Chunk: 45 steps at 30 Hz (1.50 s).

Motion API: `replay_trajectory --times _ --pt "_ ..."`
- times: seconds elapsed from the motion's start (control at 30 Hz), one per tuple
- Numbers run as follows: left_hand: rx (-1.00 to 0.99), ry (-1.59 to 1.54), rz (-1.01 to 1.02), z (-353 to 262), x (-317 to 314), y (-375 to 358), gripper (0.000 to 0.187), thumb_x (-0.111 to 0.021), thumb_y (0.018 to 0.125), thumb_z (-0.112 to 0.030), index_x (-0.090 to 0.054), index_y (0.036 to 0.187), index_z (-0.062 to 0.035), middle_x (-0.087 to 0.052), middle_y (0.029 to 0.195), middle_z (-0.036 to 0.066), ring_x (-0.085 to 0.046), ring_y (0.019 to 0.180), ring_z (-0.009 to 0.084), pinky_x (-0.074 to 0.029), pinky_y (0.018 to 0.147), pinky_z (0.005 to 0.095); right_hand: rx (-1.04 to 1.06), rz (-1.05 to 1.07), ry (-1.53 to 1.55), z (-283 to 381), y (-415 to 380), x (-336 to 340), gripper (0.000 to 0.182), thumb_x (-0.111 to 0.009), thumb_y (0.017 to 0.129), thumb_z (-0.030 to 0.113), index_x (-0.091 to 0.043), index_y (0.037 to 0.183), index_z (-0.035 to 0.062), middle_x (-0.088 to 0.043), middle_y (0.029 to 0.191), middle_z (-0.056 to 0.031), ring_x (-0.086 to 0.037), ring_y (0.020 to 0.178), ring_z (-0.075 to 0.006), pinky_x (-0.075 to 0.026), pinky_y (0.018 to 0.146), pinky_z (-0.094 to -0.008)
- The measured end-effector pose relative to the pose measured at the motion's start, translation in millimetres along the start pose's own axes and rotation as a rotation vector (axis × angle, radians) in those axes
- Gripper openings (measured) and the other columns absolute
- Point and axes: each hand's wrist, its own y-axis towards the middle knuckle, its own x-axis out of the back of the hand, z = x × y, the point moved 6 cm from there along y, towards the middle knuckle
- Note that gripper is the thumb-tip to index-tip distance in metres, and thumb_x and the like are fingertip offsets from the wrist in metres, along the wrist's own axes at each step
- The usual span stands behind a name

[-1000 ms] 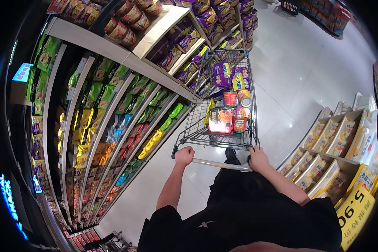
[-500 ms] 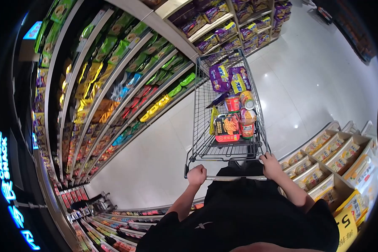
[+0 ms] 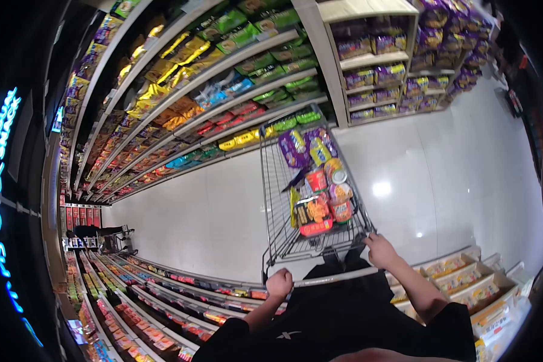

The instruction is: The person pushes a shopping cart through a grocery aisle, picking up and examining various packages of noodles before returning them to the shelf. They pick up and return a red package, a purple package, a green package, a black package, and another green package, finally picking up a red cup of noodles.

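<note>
- Both hands are on the cart (image 3: 311, 199) handle (image 3: 335, 277), and the whole rig has swung round: a moment back the cart pointed straight along the snack shelves (image 3: 181, 102), now those shelves sweep across the top of the view and the cart's nose angles towards them.
- Left hand (image 3: 279, 282): a closed fist, fingers curled tight round the near end of the handle.
- Right hand (image 3: 380, 249): wrapped over the far end of the handle, right at the basket's corner; fingers look folded round the bar, though their tips are hidden behind it.
- The cart sits on the pale floor (image 3: 440, 181), just ahead of the person, its front end close to the lowest shelf row.
- In the basket: two purple bags (image 3: 294, 146) at the front, a red box (image 3: 313, 216) nearest the handle, round tubs (image 3: 335, 175) beside it. Nothing in there has shifted through the turn.
- New in sight: low racks of packets (image 3: 163, 301) left of the handle, and boxed goods (image 3: 458, 277) off to the right of it.
- My read: this is steering, not picking. Neither hand has left the bar, so the cart is being walked through a turn in the aisle.
</note>
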Motion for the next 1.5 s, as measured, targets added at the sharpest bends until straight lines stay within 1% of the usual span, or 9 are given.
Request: replay_trajectory --times 0.37,0.53,0.77,0.83,0.93,1.1,1.17,1.33,1.5 --pt "0.32 -0.164 0.007 20.2 7.1 20.3 0.039 -0.047 0.097 -0.037 -0.077 0.106 -0.0151 -0.078 0.103 0.018 -0.074 0.099 0.0423 -0.057 0.084 0.0553 0.279 0.248 -0.184 38.0 189.8 23.1 0.047 -0.062 0.082 0.003 -0.065 0.128 0.0049 -0.064 0.124 -0.0148 -0.065 0.112 -0.0386 -0.057 0.096 -0.048" --pt "0.422 -0.265 0.034 12.5 14.5 49.6 0.043 -0.045 0.099 -0.038 -0.077 0.112 -0.0136 -0.078 0.109 0.021 -0.073 0.106 0.0441 -0.056 0.091 0.0571 0.461 0.06 -0.313 74.4 265.3 58.3 0.033 -0.065 0.088 0.01 -0.07 0.12 0.0053 -0.062 0.13 -0.0131 -0.065 0.111 -0.0362 -0.056 0.097 -0.0478" --pt "0.518 -0.453 0.007 -3.5 25.3 117.4 0.046 -0.043 0.101 -0.042 -0.072 0.126 -0.0158 -0.076 0.116 0.023 -0.072 0.108 0.0468 -0.055 0.092 0.0595 0.334 -0.006 -0.2 88.2 348.5 87.4 0.031 -0.065 0.09 0.011 -0.069 0.12 0.0056 -0.052 0.151 -0.0145 -0.066 0.113 -0.0413 -0.057 0.099 -0.0501" --pt "0.476 -0.423 -0.023 -14.4 36.4 137.3 0.047 -0.043 0.104 -0.046 -0.07 0.127 -0.0157 -0.077 0.115 0.022 -0.072 0.107 0.0477 -0.054 0.09 0.0603 0.302 0.035 -0.175 90.6 370.4 98.4 0.042 -0.067 0.091 0.012 -0.065 0.133 0.0111 -0.049 0.154 -0.0185 -0.066 0.115 -0.0449 -0.057 0.101 -0.0512" --pt "0.369 -0.482 -0.054 -24.0 52.1 171.1 0.05 -0.041 0.107 -0.053 -0.069 0.12 -0.014 -0.077 0.11 0.022 -0.071 0.105 0.0487 -0.054 0.087 0.0598 0.292 0.051 -0.337 100.9 404.0 110.7 0.074 -0.06 0.088 0.003 -0.047 0.158 0.0242 -0.054 0.146 -0.0253 -0.067 0.113 -0.046 -0.057 0.098 -0.0532" --pt "0.11 -0.574 -0.074 -44.5 72.7 224.1 0.052 -0.055 0.105 -0.058 -0.065 0.106 -0.0064 -0.073 0.086 0.027 -0.071 0.088 0.0511 -0.054 0.075 0.0599 0.252 0.179 -0.38 126.0 492.8 112.0 0.075 -0.055 0.092 0.005 -0.04 0.161 0.0272 -0.071 0.121 -0.0203 -0.07 0.113 -0.0418 -0.058 0.091 -0.0521" --pt "0.118 -0.594 -0.118 -48.5 85.5 240.0 0.05 -0.059 0.104 -0.056 -0.064 0.105 -0.0056 -0.072 0.082 0.026 -0.071 0.084 0.0514 -0.053 0.073 0.0602 0.208 0.236 -0.355 131.8 523.4 107.2 0.074 -0.061 0.093 0.012 -0.04 0.162 0.029 -0.072 0.11 -0.0165 -0.074 0.102 -0.0382 -0.059 0.084 -0.0525" --pt "0.146 -0.616 -0.221 -51.2 114.8 279.5 0.042 -0.068 0.101 -0.047 -0.062 0.102 -0.0053 -0.071 0.077 0.025 -0.07 0.078 0.051 -0.053 0.069 0.0601 0.324 0.234 -0.295 153.5 569.3 117.0 0.044 -0.057 0.095 0.014 -0.062 0.139 0.0145 -0.076 0.113 -0.0182 -0.074 0.1 -0.0398 -0.058 0.085 -0.0525" --pt "0.227 -0.592 -0.274 -45.0 131.3 299.9 0.03 -0.067 0.1 -0.035 -0.06 0.104 -0.0061 -0.07 0.076 0.024 -0.069 0.076 0.0502 -0.052 0.068 0.0598 0.319 0.237 -0.003 151.3 591.6 174.3 0.037 -0.059 0.099 0.019 -0.066 0.133 0.0072 -0.076 0.103 -0.0206 -0.074 0.098 -0.0388 -0.058 0.087 -0.0498"
